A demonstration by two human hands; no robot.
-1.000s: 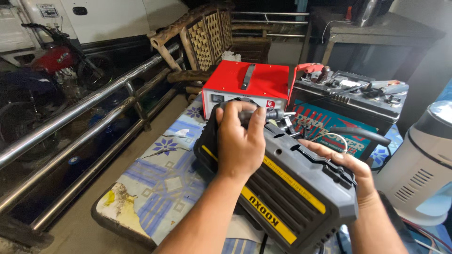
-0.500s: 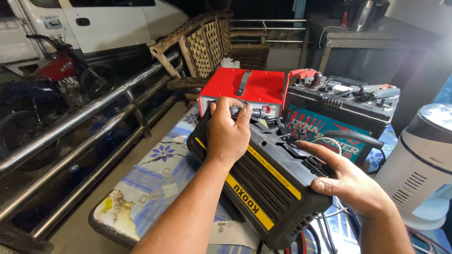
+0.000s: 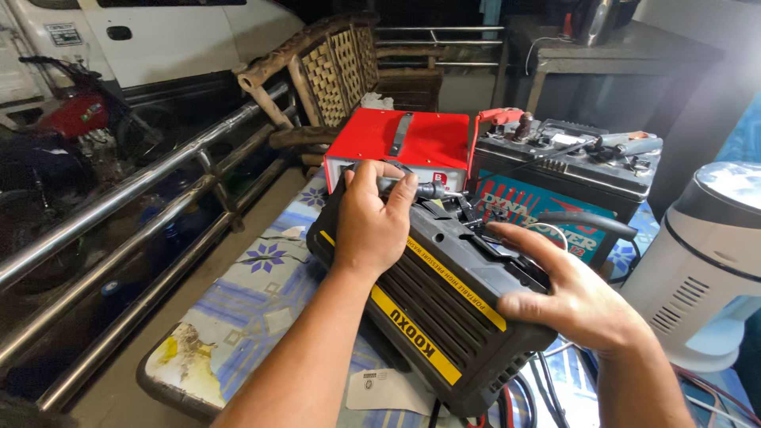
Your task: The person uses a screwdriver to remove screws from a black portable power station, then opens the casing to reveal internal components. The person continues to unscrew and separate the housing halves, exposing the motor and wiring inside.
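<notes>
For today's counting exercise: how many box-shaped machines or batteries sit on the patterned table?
3. The black and yellow machine under both hands, the red box behind it, and the car battery to the right. Others may be hidden.

Bright daylight from the right, blowing out the white fan with hazy glare. Dim, shadowed left side by the steel railing. Wide-angle bending at edges; sharp centre.
</notes>
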